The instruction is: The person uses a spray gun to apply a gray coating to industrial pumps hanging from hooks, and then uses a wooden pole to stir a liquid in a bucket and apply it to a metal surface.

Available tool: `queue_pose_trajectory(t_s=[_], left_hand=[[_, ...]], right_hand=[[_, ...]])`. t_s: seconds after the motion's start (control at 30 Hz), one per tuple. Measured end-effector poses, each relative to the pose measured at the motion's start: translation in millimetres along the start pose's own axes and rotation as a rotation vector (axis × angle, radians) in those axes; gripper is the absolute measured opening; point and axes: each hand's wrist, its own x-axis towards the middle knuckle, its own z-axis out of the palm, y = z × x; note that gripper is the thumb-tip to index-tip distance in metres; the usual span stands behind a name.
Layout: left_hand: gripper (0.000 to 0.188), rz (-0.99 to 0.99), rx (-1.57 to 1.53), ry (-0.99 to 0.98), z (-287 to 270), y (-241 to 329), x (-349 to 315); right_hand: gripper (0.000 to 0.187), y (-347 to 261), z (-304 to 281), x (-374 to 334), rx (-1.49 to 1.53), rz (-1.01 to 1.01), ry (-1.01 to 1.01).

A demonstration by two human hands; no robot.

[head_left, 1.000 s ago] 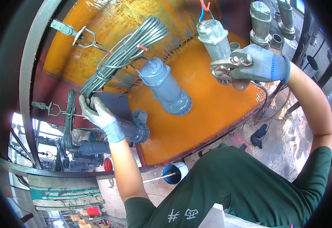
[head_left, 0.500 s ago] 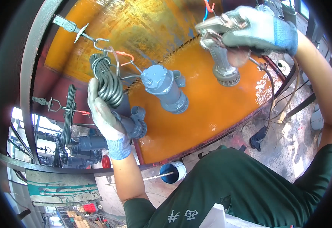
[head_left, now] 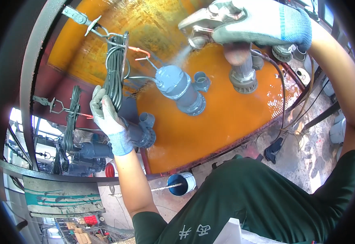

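My right hand (head_left: pixel 258 24), in a white and blue knit glove, is closed around a metal spray gun (head_left: pixel 220 16). Pale mist leaves its nozzle toward the top of a blue-grey submersible pump (head_left: pixel 177 83), which hangs tilted over the orange-brown basin. From that pump a cable runs to a bundled coil of dark cable (head_left: pixel 113 77) on a metal hook. At the coil's lower end is my left hand (head_left: pixel 106 112), also gloved, its fingers bent against the coil. Behind the spray gun hangs a greyer pump (head_left: pixel 243 75), partly hidden by the gun and my right hand.
More blue-grey pumps (head_left: pixel 143 136) and cable bundles (head_left: pixel 71 118) hang at the left along a curved metal frame (head_left: pixel 33 53). The basin's dark red rim (head_left: pixel 226 143) crosses before my knees. A blue-lined bucket (head_left: pixel 181 184) with a stick stands below. Hoses (head_left: pixel 283 101) trail at right.
The spray gun has moved left with my right hand, and mist now shows at its nozzle. The coil has turned to a narrower, upright side, and the hanging pump has turned, its side outlet showing more.
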Motion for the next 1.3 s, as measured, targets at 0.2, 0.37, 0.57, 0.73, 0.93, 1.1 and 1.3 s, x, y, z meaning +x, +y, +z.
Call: queue_pose_trajectory(t_s=[0.2, 0.37, 0.57, 0.73, 0.93, 1.1, 1.3], left_hand=[[0.032, -0.072, -0.067, 0.072, 3, -9, -8], [0.034, -0.024, -0.054, 0.089, 10, -22, -11], [0.039, 0.108, 0.1, 0.08, 13, -29, -16], [0.048, 0.129, 0.272, 0.115, 24, -15, -26], [0.04, 0.177, 0.38, 0.104, 40, -7, -34], [0.042, 0.301, 0.502, 0.102, 47, -2, -39], [0.061, 0.297, 0.495, 0.025, 58, 15, -45]], right_hand=[[0.049, -2, 9, -12, -0.098, -0.133, -0.079], [0.023, 20, 40, -42, -0.237, -0.136, 0.306], [0.027, 69, 90, -62, 0.268, 0.03, 0.304], [0.025, 112, 122, -79, 0.144, 0.23, 0.317], [0.037, 164, 189, -72, 0.196, 0.025, 0.748], [0.024, 178, 249, -86, 0.416, 0.118, 0.312], [0.031, 328, 429, -120, 0.216, 0.542, 0.319]])
